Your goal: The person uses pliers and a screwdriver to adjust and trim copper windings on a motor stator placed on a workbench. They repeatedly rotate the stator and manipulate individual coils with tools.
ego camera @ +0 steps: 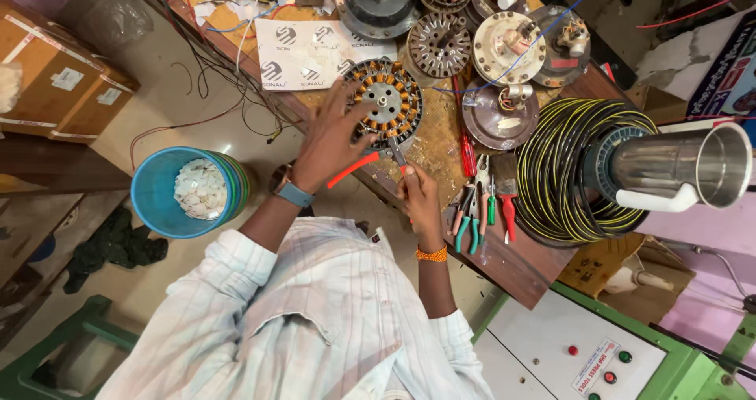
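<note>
Head view looked down on a blue bin [161, 191] of white scraps at far left. Next, the left hand [331, 144] lay with fingers spread against the stator [386, 101], a round core ringed with copper windings, lying flat on the wooden worktop [512, 262]. The right hand [417, 195] had its fingers closed around red-handled pliers [370, 162] touching the stator's near edge. Farther right sat a yellow-black wire coil [567, 172].

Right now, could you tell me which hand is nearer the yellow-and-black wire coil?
Right. The right hand holds pliers nearer the wire coil; the left hand rests on the copper-wound stator, farther from it.
</note>
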